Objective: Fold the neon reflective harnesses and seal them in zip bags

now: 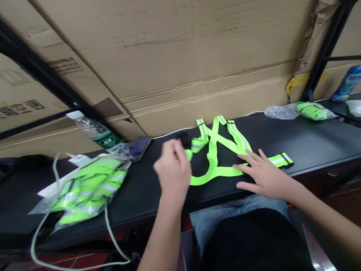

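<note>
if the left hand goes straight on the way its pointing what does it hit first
Most likely the black buckle on the end of the lime reflective strap, right at the fingertips of the left hand. Depth is unclear, so it may already be touching.

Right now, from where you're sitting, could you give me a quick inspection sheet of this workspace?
Surface: black tabletop.
Job's things: lime reflective vest, spread flat.
Clutter: bagged lime vests at left, another bagged bundle at far right, water bottle, phone.
Hands: left hand pinches a strap end; right hand lies open on the vest.
Cables: white cable looping below the front edge.
Surroundings: cardboard boxes behind, black metal frame.
</note>
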`<state>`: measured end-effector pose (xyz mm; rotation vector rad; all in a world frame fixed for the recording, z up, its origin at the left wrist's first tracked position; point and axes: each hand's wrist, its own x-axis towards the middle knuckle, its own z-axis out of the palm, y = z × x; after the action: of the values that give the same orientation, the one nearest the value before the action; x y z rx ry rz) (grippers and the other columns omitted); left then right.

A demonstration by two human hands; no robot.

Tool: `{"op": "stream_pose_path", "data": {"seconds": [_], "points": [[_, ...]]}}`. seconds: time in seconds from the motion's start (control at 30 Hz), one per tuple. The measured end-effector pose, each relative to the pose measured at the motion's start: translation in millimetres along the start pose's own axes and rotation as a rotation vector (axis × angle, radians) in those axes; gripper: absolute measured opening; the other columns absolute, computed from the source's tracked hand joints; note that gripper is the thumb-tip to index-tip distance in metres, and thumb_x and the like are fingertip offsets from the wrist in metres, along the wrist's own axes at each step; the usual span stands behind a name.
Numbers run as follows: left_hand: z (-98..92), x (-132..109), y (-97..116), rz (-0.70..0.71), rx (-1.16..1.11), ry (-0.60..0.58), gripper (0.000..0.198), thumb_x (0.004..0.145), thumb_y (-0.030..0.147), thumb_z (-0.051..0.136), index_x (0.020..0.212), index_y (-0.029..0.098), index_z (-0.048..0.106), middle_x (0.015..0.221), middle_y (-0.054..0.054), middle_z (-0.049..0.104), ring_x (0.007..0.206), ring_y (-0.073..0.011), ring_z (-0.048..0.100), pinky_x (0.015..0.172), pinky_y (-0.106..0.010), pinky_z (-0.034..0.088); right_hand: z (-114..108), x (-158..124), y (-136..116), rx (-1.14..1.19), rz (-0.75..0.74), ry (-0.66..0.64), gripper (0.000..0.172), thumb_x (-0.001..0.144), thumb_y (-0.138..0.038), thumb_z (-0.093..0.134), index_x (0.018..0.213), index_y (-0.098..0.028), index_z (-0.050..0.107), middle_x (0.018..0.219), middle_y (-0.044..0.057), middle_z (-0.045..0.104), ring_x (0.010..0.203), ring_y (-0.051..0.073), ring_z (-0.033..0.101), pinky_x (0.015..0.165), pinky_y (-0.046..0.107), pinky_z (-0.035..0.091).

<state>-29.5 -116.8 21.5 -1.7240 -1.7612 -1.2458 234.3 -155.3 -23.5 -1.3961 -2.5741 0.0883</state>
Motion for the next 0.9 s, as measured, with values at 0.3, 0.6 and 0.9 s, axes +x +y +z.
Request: {"op": "stream_pose_path", "data": {"seconds": [0.3,0.6,0.9], "points": [[-3.5,-50.9,13.5,0.727,-0.185,-0.558,0.023,0.101,0.029,0.050,0.112,0.015,0.065,0.109,-0.009,0.073,0.102,-0.0243,0.066,0.083,-0.038,0.053,4.0,0.8,0.8,0.005,-0.026,0.066,0.062,0.096,-0.069,0.040,0.137,-0.027,0.060,0.149,0.016,0.051,0.143,0.044,0.036,0.109,0.076,0.028],[-17.5,-61.6,-0.8,0.611,-0.121,-0.732,0.031,0.101,0.028,0.049,0.128,0.017,0.060,0.133,-0.012,0.062,0.125,-0.0303,0.056,0.098,-0.051,0.053,-10.9,-8.8,16.7,0.186,-0.052,0.019,0.055,0.102,-0.048,0.041,0.150,-0.023,0.038,0.160,0.012,0.037,0.150,0.031,0.030,0.120,0.062,0.025],[-7.7,-60.7,9.4,0.493,-0.145,-0.824,0.037,0.102,0.033,0.045,0.130,0.012,0.055,0.146,-0.016,0.054,0.145,-0.0299,0.041,0.116,-0.051,0.041,-15.1,-15.3,25.3,0.325,-0.062,-0.003,0.038,0.103,-0.043,0.040,0.129,-0.024,0.060,0.156,0.008,0.045,0.150,0.027,0.030,0.122,0.053,0.029]]}}
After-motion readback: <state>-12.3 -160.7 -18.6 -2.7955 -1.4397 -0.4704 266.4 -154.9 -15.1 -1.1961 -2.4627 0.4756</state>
